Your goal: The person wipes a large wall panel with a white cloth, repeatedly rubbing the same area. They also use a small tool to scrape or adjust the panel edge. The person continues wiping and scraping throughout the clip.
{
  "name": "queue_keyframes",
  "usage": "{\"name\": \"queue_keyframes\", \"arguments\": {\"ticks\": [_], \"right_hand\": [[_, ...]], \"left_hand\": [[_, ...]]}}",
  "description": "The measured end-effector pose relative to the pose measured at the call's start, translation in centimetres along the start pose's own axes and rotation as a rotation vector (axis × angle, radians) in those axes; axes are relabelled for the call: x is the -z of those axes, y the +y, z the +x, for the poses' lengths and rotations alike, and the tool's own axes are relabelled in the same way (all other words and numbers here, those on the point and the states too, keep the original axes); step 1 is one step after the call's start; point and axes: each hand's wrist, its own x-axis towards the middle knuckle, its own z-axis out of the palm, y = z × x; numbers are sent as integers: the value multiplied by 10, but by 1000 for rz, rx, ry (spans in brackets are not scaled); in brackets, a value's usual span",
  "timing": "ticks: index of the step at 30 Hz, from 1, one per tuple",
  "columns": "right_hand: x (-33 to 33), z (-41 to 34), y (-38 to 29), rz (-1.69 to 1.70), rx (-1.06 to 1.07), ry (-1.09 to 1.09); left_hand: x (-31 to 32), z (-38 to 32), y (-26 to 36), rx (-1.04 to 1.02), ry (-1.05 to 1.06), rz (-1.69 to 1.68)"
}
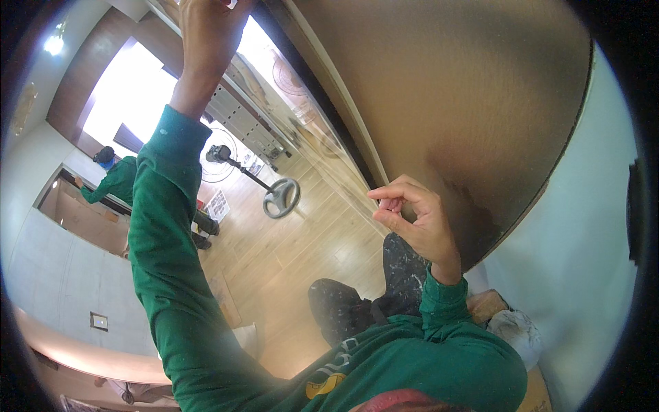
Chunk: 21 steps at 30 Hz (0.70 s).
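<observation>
My left hand (210, 49) is raised at the top edge of the view, and its fingers are cut off there, so what they hold cannot be seen. My right hand (418, 213) hovers by the lower end of a brown wood-grain panel (463, 87). Its thumb and index finger curve towards each other with a gap between them, the other fingers are curled, and no object shows there. Whether it touches the panel is unclear. A pale edge strip (342, 77) and a dark strip (329, 98) run along the panel's left side. Beside them lies a reflective glass or mirror surface (304, 108).
A stand with a wheel-shaped base (281, 198) is on the wood-look floor (288, 247), near a fan (219, 154) and a perforated metal piece (244, 121). A co-worker in green (116, 177) is at a wall recess (77, 198). Bags (515, 332) lie by the pale wall (582, 216).
</observation>
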Motion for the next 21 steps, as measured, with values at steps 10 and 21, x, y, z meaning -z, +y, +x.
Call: {"name": "queue_keyframes", "arguments": {"ticks": [10,21], "right_hand": [[2,1,1,-7,-1,8],[2,2,1,-16,-12,12]], "left_hand": [[-5,5,-2,-11,52,13],[0,9,-1,-20,42,69]]}}
